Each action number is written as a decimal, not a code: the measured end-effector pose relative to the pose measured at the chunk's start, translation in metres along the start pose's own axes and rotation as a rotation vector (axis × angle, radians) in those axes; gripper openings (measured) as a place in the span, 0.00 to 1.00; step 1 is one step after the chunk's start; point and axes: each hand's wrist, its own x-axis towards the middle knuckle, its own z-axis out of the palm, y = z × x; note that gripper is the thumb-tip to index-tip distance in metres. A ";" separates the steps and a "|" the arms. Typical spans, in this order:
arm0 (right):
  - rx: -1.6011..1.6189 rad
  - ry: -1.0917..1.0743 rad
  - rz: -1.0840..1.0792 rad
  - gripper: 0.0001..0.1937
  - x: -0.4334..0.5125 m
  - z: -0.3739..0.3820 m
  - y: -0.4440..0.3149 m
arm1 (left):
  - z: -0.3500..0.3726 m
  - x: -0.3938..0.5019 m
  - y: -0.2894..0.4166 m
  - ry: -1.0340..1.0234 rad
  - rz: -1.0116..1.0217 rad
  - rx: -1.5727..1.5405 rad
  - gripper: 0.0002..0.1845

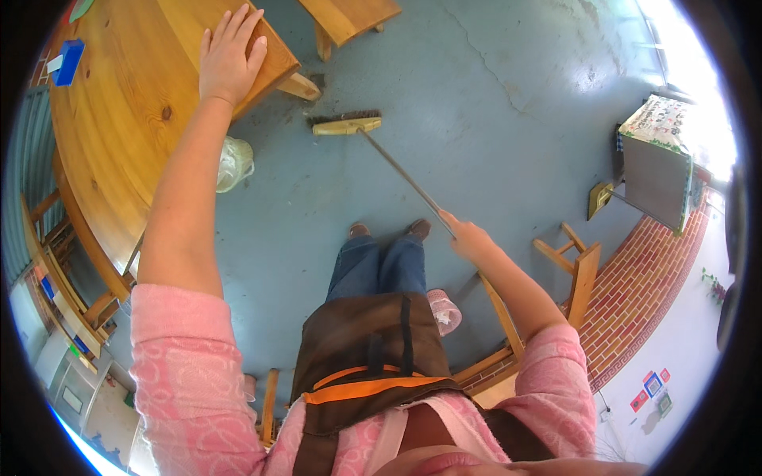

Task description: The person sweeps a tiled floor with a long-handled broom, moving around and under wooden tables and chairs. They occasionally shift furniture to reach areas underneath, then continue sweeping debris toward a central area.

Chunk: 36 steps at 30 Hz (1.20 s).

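My left hand (pixel 229 62) lies palm down near the corner of a wooden table (pixel 128 119), its fingers spread and nothing in it. In my right hand (pixel 467 238) is the metal handle of a push broom, gripped near its upper part. The handle (pixel 402 174) slants up and left to a yellowish broom head (pixel 347 126), whose dark bristles rest on the grey floor (pixel 417 77). That head sits just right of the table's leg (pixel 299 87), apart from it.
A lined waste bin (pixel 235 163) stands beside the table, and a pink basket bin (pixel 444 312) by my legs. Wooden benches (pixel 351 18) stand ahead and at right (pixel 580 285). A yellow dustpan (pixel 599 199) leans near a covered cabinet (pixel 655 172). A blue box (pixel 68 61) is on the table.
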 end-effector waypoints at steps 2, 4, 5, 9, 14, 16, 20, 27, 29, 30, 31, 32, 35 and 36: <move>0.022 -0.025 0.066 0.40 -0.006 0.002 0.002 | 0.002 -0.001 -0.002 0.004 0.005 0.007 0.26; 0.026 0.054 0.080 0.39 0.005 0.012 -0.011 | 0.003 -0.001 -0.003 0.012 0.016 0.012 0.26; 0.036 0.117 0.078 0.39 0.019 0.017 -0.021 | 0.004 -0.001 -0.003 0.012 0.014 0.011 0.26; 0.044 0.040 0.094 0.38 0.053 0.072 -0.085 | 0.004 -0.001 -0.004 0.024 0.021 -0.008 0.25; 0.213 -0.032 -0.066 0.37 0.010 0.130 -0.097 | 0.007 0.000 -0.008 0.038 0.038 -0.012 0.25; 0.309 -0.048 -0.073 0.37 -0.018 0.135 -0.079 | 0.010 0.000 -0.011 0.035 0.047 -0.009 0.25; 0.452 0.030 0.047 0.39 -0.083 0.144 -0.029 | 0.017 0.000 -0.018 0.049 0.063 0.003 0.26; 0.813 0.288 0.483 0.35 -0.049 0.111 0.085 | 0.019 0.002 -0.024 0.074 0.090 -0.014 0.26; 0.936 0.399 0.511 0.33 -0.025 0.115 0.093 | 0.020 0.003 -0.025 0.078 0.103 -0.026 0.26; 0.958 0.354 0.461 0.33 -0.018 0.124 0.088 | 0.020 0.004 -0.025 0.075 0.097 -0.015 0.26; 0.972 0.359 0.396 0.32 -0.017 0.141 0.073 | 0.020 0.004 -0.026 0.069 0.088 -0.005 0.26; 1.001 0.327 0.399 0.32 -0.023 0.162 0.054 | 0.021 0.003 -0.026 0.058 0.075 0.004 0.26; 0.892 0.110 0.272 0.39 -0.049 0.226 -0.019 | 0.023 0.002 -0.028 0.060 0.095 -0.011 0.26; 1.011 -0.016 0.259 0.38 -0.056 0.238 -0.039 | 0.023 0.002 -0.029 0.061 0.103 -0.017 0.26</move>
